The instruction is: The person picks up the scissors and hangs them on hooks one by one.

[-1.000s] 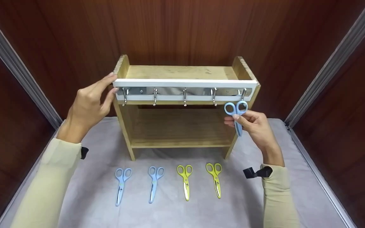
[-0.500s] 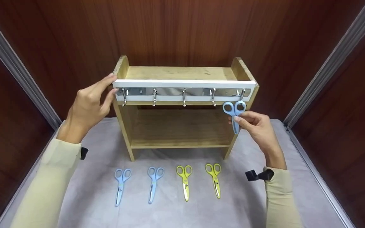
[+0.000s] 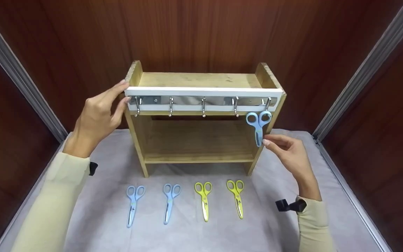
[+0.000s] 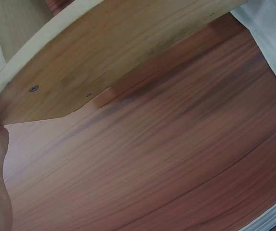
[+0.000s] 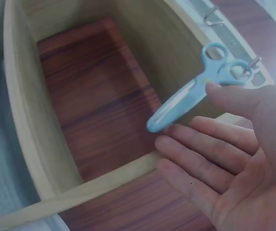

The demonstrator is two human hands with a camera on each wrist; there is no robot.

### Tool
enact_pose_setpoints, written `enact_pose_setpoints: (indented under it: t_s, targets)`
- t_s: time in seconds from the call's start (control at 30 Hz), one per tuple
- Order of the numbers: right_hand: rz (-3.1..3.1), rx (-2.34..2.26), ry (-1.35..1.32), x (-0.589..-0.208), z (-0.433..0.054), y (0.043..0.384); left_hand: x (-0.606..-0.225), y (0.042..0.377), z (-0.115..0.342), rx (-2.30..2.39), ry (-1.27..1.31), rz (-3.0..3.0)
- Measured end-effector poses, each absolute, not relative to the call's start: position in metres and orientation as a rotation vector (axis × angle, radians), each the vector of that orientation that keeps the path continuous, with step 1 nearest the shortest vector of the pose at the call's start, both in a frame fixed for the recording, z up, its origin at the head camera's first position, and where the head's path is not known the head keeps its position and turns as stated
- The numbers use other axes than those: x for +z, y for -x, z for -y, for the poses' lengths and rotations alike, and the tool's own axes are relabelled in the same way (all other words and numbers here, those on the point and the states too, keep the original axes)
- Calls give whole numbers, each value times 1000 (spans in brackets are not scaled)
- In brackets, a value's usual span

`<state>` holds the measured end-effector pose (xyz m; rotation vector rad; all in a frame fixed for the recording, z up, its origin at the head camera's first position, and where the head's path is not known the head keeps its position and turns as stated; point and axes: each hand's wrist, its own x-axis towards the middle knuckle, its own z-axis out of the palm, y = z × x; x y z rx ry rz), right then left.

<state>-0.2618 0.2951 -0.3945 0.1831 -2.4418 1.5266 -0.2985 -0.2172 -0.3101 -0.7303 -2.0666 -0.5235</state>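
My left hand (image 3: 98,112) holds the left end of the white hook rail (image 3: 187,92), thumb at its front and fingertips at the shelf's upper corner. In the left wrist view, only part of that hand shows at the left edge. A pair of light blue scissors (image 3: 258,131) hangs blade down from the rightmost metal hook (image 3: 268,103), which passes through its right handle loop. Beside its blade is my right hand (image 3: 289,154), thumb and fingertips close to the tip. The right wrist view shows that hand's fingers extended, not wrapped around the scissors; whether they touch is unclear.
A small wooden shelf (image 3: 201,159) carries the rail. On the grey cloth (image 3: 100,210) in front lie two blue pairs of scissors, left (image 3: 132,206) and right (image 3: 169,204), then two yellow pairs, left (image 3: 204,203) and right (image 3: 237,199). Dark wood panels (image 3: 201,35) surround the space.
My right hand has let go of the blue scissors and shifted down and right. They now hang on the rightmost hook. The left hand stays at the rail.
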Motion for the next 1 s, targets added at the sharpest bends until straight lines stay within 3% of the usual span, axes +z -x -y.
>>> enact_pose_setpoints:
  t_s: [0.47,1.0]
  targets:
    - [2493,1531,-77,-422,-299,251,-312,301,216,-538,729,2055]
    - [2634,1475,-63,-485,-265,238,-311,302,215,-536,733,2053]
